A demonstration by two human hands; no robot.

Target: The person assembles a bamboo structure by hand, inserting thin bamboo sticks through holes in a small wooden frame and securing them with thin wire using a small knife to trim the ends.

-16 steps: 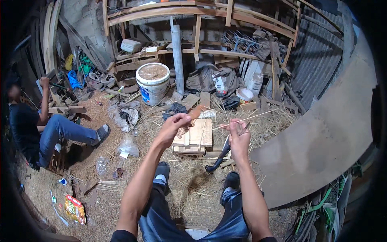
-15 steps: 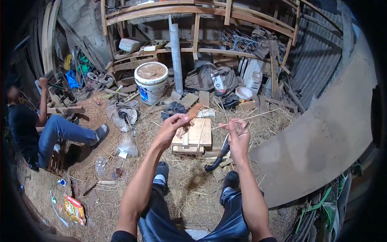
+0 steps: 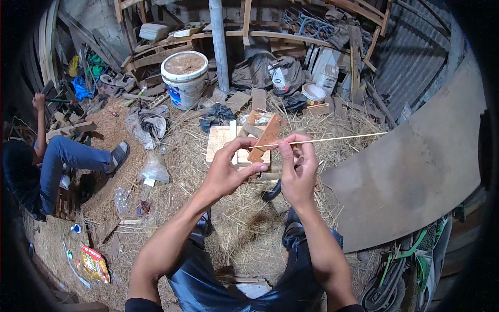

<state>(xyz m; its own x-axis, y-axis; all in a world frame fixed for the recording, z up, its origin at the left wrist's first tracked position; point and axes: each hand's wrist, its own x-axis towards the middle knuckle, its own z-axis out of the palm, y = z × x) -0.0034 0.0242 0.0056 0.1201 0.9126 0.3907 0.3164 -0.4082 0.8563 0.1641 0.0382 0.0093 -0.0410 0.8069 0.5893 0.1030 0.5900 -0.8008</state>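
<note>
My left hand (image 3: 228,169) grips a flat orange-brown piece (image 3: 266,136) with small holes and notched edges, tilted up between thumb and fingers. A similar brown frame-like part (image 3: 254,127) shows just behind it; whether the two are joined I cannot tell. My right hand (image 3: 301,169) pinches a thin pale stick (image 3: 343,138). Its left end lies across the orange-brown piece, and the rest reaches out to the right. Below the hands a curved black handle (image 3: 272,191) is partly covered, and whether my right hand holds it is hidden. Under the hands stands a low wooden block (image 3: 221,143).
Straw and shavings (image 3: 228,244) cover the ground. Beyond the block stand a white bucket (image 3: 184,78) and a small tub (image 3: 313,93). A large curved board (image 3: 405,177) leans at right. A seated person (image 3: 78,161) at left grips a tool. Plastic bags (image 3: 155,169) lie nearby.
My hands have come together, bringing the stick's left end against the orange-brown piece. That piece has turned and moved right. The view has tipped down, and the black handle is now more covered.
</note>
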